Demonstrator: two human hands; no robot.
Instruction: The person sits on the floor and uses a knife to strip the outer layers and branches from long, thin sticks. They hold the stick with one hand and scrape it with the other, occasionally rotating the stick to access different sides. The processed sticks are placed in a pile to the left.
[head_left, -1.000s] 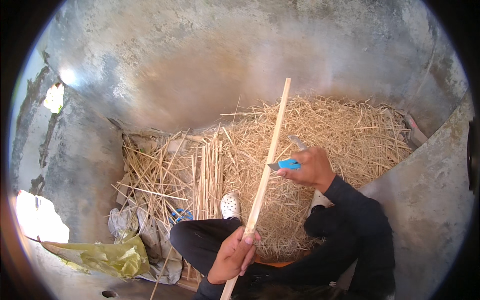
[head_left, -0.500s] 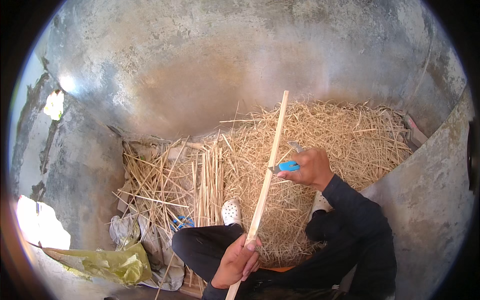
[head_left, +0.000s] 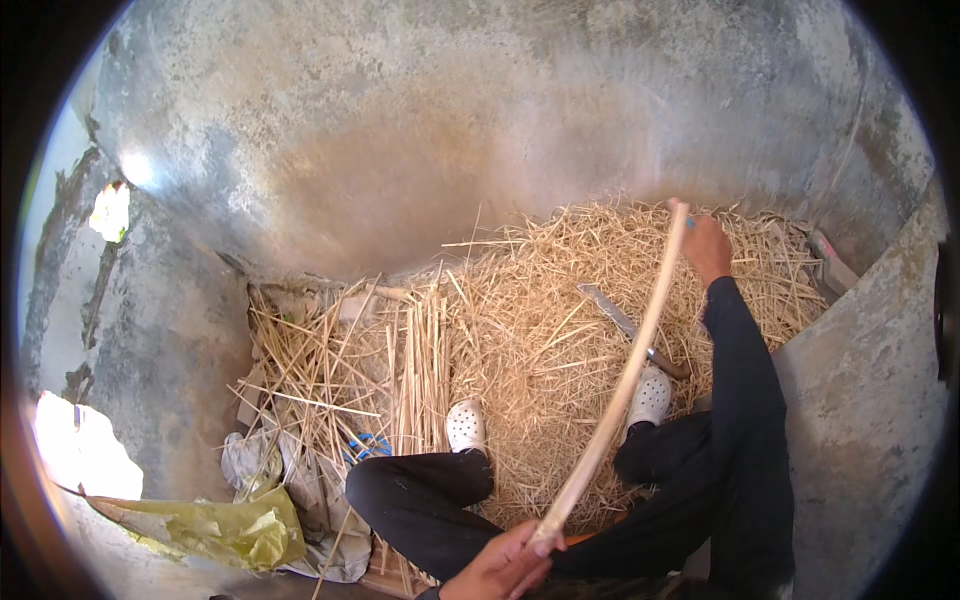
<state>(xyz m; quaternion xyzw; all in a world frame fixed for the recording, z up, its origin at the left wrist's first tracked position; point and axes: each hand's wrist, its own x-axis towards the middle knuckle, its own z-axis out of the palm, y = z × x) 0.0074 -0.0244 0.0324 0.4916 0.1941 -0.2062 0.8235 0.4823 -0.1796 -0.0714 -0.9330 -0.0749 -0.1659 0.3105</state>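
A long, pale bamboo strip (head_left: pixel 632 375) slants up and to the right in front of me and looks bowed. My left hand (head_left: pixel 505 562) is closed round its near end, low in the view. At the far end, my right hand (head_left: pixel 707 248) is closed beside the strip's tip. Only a speck of the blue utility knife (head_left: pixel 690 223) shows by its fingers, and the blade is hidden. Below the strip, a large knife (head_left: pixel 607 308) with a metal blade and brown handle lies on the shavings near my right shoe (head_left: pixel 651 395).
Straw-coloured shavings (head_left: pixel 540 350) cover the floor. To the left lie a bundle of thin strips (head_left: pixel 422 360) and scattered sticks (head_left: pixel 320 365), with a yellowish sheet (head_left: pixel 230 530) below them. A grey concrete wall (head_left: pixel 420 130) rises at the back.
My right hand has moved up and to the right, to the strip's far end. The strip has swung right and now bows. My left hand has shifted slightly right and down. The large knife shows more fully.
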